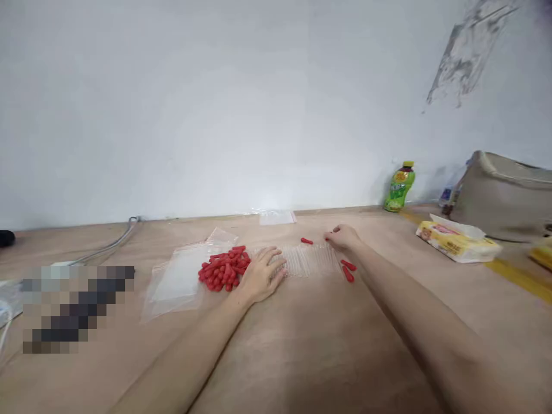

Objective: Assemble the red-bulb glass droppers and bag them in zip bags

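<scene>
My left hand (261, 276) lies flat with its fingers spread, over the left end of a row of thin clear tubes (306, 261). Right beside its wrist is a heap of small red rubber bulbs (222, 270) with narrow necks. At the far right end of the row, my right hand (344, 237) is closed in a pinch; a bit of red shows at its fingertips, apparently another red bulb. One loose red bulb (306, 241) lies behind the tubes, and two more red bulbs (348, 270) are to their right, near my right forearm.
Flat clear zip bags (181, 276) lie left of the heap, and a small white bag (277, 217) by the wall. A green bottle (399, 187), a yellow tissue pack (459, 240) and a beige bag (504, 195) stand at right. A cable (112, 246) runs along the left.
</scene>
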Demonstrator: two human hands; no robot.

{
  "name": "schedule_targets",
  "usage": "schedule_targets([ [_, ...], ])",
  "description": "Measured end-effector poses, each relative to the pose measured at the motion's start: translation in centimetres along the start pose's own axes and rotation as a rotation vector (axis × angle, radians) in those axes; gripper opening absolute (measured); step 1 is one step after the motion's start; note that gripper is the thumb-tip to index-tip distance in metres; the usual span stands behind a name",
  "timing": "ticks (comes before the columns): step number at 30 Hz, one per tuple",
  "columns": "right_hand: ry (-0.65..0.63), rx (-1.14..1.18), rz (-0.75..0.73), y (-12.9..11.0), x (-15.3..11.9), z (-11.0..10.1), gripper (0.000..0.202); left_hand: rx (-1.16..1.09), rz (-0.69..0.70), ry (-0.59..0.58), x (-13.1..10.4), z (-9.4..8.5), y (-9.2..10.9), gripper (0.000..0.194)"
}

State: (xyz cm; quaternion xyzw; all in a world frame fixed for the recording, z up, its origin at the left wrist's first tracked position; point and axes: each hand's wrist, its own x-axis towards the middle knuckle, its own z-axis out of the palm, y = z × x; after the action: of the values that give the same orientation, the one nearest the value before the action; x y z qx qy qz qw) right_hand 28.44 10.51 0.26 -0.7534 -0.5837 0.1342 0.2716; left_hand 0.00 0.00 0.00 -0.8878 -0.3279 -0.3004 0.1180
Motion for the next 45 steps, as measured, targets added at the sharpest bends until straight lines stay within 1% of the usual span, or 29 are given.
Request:
schedule_targets([
  [2, -0.027, 0.005, 0.019, -0.6, 0.4, 0.6, 0.025, -0.014, 0.005, -0.004, 0.0, -0.1, -0.1, 0.024],
  [4, -0.055, 0.018, 0.027, -1.1, 0.7, 1.1, 0.024, -0.027, 0.01, -0.008, 0.0, -0.1, -0.1, 0.023],
  [8, -0.104, 0.064, -0.002, -2.4, 0.8, 1.6, 0.031, -0.05, 0.012, -0.014, 0.0, 0.0, -0.1, 0.023],
  [10, -0.115, 0.096, -0.062, -3.1, 0.4, 1.6, 0.038, -0.059, 0.004, -0.016, 0.0, 0.0, -0.1, 0.023],
  [12, -0.137, 0.127, -0.146, -3.8, -0.1, 1.5, 0.04, -0.064, -0.004, -0.017, 0.0, -0.1, 0.0, 0.023],
  [17, -0.223, 0.15, -0.374, -5.3, -1.1, 1.4, 0.025, -0.075, -0.007, -0.014, -0.1, -0.2, 0.2, 0.023],
  [20, -0.278, 0.133, -0.445, -5.6, -1.2, 1.7, 0.016, -0.081, -0.005, -0.009, -0.1, -0.2, 0.2, 0.023],
  [23, -0.261, 0.125, -0.46, -5.7, -1.1, 2.0, 0.011, -0.078, -0.007, -0.01, -0.1, -0.2, 0.2, 0.022],
  [26, -0.176, 0.147, -0.459, -6.0, -1.6, 1.9, 0.01, -0.07, -0.011, -0.012, -0.1, -0.2, 0.2, 0.023],
  [28, -0.112, 0.18, -0.471, -6.3, -2.5, 1.5, 0.012, -0.073, -0.023, -0.003, 0.0, -0.2, 0.2, 0.028],
  [30, -0.084, 0.217, -0.502, -6.6, -4.0, 1.1, 0.014, -0.085, -0.047, 0.022, 0.0, -0.3, 0.3, 0.036],
  [33, -0.124, 0.306, -0.576, -6.9, -7.3, 0.9, 0.019, -0.114, -0.067, 0.083, 0.1, -0.3, 0.5, 0.042],
  [35, -0.19, 0.447, -0.624, -7.0, -9.6, 1.1, 0.021, -0.136, -0.039, 0.109, 0.1, -0.3, 0.8, 0.041],
  [37, -0.25, 0.566, -0.633, -6.9, -11.5, 1.6, 0.021, -0.161, 0.017, 0.118, 0.0, -0.2, 1.1, 0.033],
  [39, -0.292, 0.633, -0.62, -6.9, -12.8, 2.2, 0.019, -0.176, 0.068, 0.145, -0.2, 0.0, 1.3, 0.024],
  [42, -0.302, 0.67, -0.587, -6.9, -13.9, 2.7, 0.02, -0.163, 0.091, 0.185, -0.5, 0.2, 1.4, 0.02],
  [45, -0.263, 0.667, -0.566, -6.9, -14.5, 2.5, 0.023, -0.124, 0.059, 0.164, -0.9, 0.1, 1.4, 0.021],
])
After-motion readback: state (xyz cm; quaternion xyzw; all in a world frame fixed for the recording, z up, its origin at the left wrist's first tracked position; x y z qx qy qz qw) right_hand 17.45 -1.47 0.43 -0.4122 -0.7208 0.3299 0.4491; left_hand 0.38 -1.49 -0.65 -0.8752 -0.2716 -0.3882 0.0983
